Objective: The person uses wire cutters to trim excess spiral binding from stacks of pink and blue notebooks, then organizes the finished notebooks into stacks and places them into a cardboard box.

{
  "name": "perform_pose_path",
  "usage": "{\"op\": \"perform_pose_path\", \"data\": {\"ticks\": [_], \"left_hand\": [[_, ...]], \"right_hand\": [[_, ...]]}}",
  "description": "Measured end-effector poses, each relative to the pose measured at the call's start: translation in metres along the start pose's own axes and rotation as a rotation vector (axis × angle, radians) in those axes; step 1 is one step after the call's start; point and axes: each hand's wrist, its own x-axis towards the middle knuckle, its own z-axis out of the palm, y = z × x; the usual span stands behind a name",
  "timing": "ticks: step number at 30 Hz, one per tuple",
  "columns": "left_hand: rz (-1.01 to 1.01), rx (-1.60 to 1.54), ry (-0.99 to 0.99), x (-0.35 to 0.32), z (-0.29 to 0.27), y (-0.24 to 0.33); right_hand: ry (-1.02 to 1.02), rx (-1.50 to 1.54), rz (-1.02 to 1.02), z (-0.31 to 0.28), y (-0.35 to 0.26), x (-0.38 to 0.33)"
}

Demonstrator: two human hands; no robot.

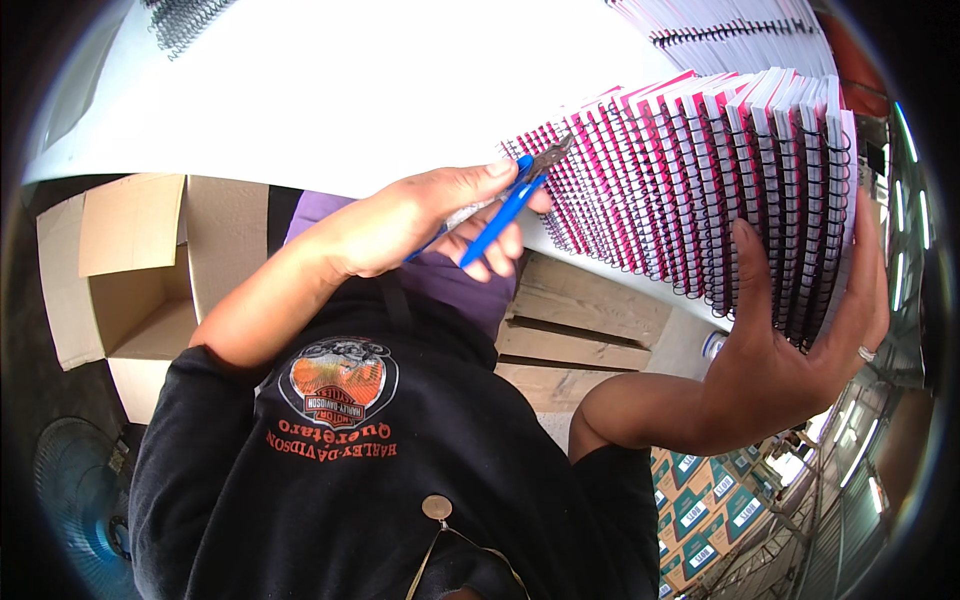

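A row of spiral-bound notebooks (690,185) stands packed along the right side of the white table, black wire coils facing me and pink and white edges behind them. My left hand (400,215) is closed around blue-handled pliers (503,222). Their dark jaws point to the far right and reach the coils at the row's left end; whether they grip a wire is too small to tell. At the row's right end my right hand (800,365) wraps the last notebooks, its thumb against the coils and its fingers around the outer side.
More spiral notebooks (735,35) lie at the far right of the white table (340,100). Loose black coils (185,22) are at far left. Below stand an open cardboard box (65,285), a blue fan (75,500), wooden slats (590,300) and stacked cartons (700,515).
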Motion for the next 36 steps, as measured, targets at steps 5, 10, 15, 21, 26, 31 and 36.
{"op": "perform_pose_path", "data": {"ticks": [5, 10, 15, 21, 26, 31, 36], "left_hand": [[-0.082, -0.397, -0.114, 0.006, -0.002, 0.003], [0.268, 0.957, 0.439, 0.007, 0.008, -0.001], [-0.083, -0.169, 0.053, 0.006, -0.001, -0.001], [0.167, 0.814, 0.449, 0.006, 0.005, -0.007], [0.310, 1.182, 0.614, 0.008, 0.003, -0.019], [0.335, 1.063, 0.468, 0.006, -0.005, -0.014], [-0.051, -0.146, -0.086, 0.003, -0.016, 0.001]], "right_hand": [[-0.005, -0.017, 0.007, -0.001, 0.000, -0.001], [-0.003, -0.032, 0.015, 0.002, 0.002, -0.001], [-0.001, -0.022, 0.015, -0.002, 0.002, -0.001], [-0.005, -0.044, 0.010, -0.001, 0.002, -0.001], [-0.006, -0.066, -0.032, -0.001, 0.006, -0.001], [-0.009, -0.070, -0.051, -0.001, 0.005, -0.001], [-0.004, -0.051, -0.036, -0.002, 0.004, -0.002]]}}
